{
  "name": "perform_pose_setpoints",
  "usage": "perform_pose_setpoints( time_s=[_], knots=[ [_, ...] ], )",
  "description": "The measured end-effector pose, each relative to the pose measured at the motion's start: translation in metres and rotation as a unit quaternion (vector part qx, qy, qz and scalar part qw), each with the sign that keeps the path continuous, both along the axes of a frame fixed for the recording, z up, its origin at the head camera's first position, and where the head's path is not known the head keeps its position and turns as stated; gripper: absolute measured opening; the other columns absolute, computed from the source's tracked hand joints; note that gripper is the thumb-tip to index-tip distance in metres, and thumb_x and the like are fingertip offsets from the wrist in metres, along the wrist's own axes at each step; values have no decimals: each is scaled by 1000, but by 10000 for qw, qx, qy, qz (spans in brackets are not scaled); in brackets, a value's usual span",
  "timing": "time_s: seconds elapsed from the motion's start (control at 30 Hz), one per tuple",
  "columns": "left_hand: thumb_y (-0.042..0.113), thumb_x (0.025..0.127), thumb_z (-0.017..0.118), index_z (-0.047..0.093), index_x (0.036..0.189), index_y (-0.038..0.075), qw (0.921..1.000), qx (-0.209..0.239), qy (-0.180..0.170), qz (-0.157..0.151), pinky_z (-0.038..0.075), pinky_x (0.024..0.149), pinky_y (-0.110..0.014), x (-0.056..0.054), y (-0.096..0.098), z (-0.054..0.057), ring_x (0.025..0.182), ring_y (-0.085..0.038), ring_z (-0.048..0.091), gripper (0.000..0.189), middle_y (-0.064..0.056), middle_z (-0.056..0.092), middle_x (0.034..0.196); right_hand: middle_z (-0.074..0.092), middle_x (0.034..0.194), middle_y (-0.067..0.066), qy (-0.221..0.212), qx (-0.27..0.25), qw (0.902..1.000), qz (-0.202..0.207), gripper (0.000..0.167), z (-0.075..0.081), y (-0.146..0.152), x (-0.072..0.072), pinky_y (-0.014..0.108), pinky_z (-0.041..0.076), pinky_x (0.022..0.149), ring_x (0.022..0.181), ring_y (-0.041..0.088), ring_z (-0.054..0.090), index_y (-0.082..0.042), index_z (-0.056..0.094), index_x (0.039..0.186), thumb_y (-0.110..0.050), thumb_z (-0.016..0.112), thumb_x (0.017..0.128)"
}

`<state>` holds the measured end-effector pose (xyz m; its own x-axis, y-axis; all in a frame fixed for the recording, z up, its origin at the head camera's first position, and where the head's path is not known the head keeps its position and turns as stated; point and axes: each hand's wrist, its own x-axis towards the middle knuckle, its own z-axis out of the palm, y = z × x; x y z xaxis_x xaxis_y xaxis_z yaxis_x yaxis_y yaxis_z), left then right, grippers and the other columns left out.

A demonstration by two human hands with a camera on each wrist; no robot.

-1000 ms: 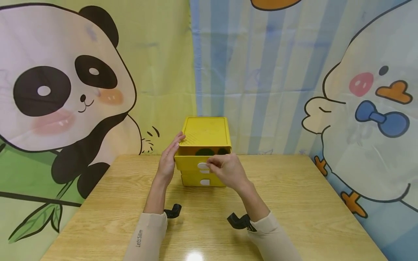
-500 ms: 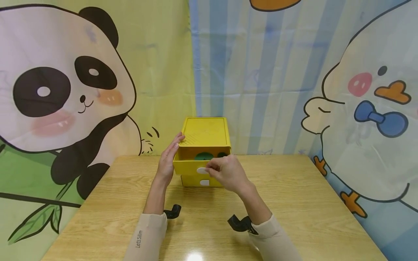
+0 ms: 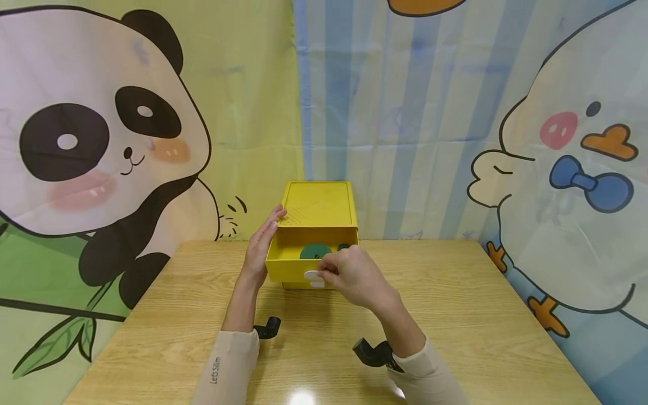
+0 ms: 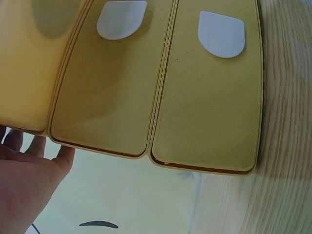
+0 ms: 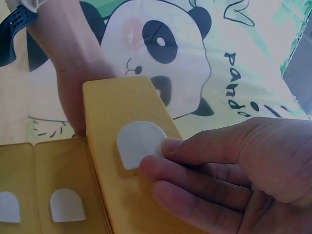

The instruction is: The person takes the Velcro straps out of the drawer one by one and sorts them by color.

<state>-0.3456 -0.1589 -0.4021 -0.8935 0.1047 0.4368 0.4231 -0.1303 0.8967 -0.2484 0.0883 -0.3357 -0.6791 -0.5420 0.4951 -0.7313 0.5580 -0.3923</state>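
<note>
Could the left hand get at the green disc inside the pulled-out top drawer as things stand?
Probably yes. The top drawer is pulled out and open from above, with the green disc exposed inside. The left hand rests flat against the yellow box beside it, holding nothing. The right hand pinches the white tab in front, clear of the opening.

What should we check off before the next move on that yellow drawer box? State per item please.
1. Right hand grip on the white tab of the top drawer: ok, thumb and finger pinch its edge in the right wrist view.
2. Left hand bracing the yellow drawer box: ok, straight fingers lie against its left side.
3. Top drawer open enough to reach in: ok, pulled partway out, inside visible.
4. Contents known: cannot tell, only a green round thing and a smaller dark one show, partly hidden.
5. Lower drawers closed: ok, fronts sit flush in the left wrist view.
6. Box flat on the table: ok, no tilt seen.
</note>
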Motion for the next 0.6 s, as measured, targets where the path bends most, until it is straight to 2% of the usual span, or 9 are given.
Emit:
perform_pose_setpoints(
  time_s=[0.23,0.4,0.5,0.6],
  knots=[
    [40,113,42,50,155,16,10000,21,-4,-13,10,133,-43,1,1,1,160,-8,20,50,14,32,170,77,79,1,7,221,9997,-42,4,3,0,5,13,50,55,59,-2,59,-6,81,90,-8,79,93],
    [41,113,42,50,155,16,10000,26,3,-36,9,133,-43,1,0,2,160,-8,19,50,15,32,170,77,78,1,-14,157,9999,23,4,4,2,4,14,50,55,59,-3,57,-5,81,90,-8,79,92],
    [41,113,43,49,156,15,10000,36,16,-55,9,133,-43,1,0,1,160,-8,19,51,14,31,170,76,76,-1,-109,-198,9997,113,4,5,5,4,16,51,54,58,-3,58,-6,81,92,-8,78,93],
    [41,113,43,49,156,15,10000,19,18,-64,8,133,-43,1,-1,0,160,-8,18,51,14,31,170,74,75,1,-93,-857,9959,257,5,6,11,1,20,53,52,58,1,60,-6,80,96,-7,75,95]
  ],
)
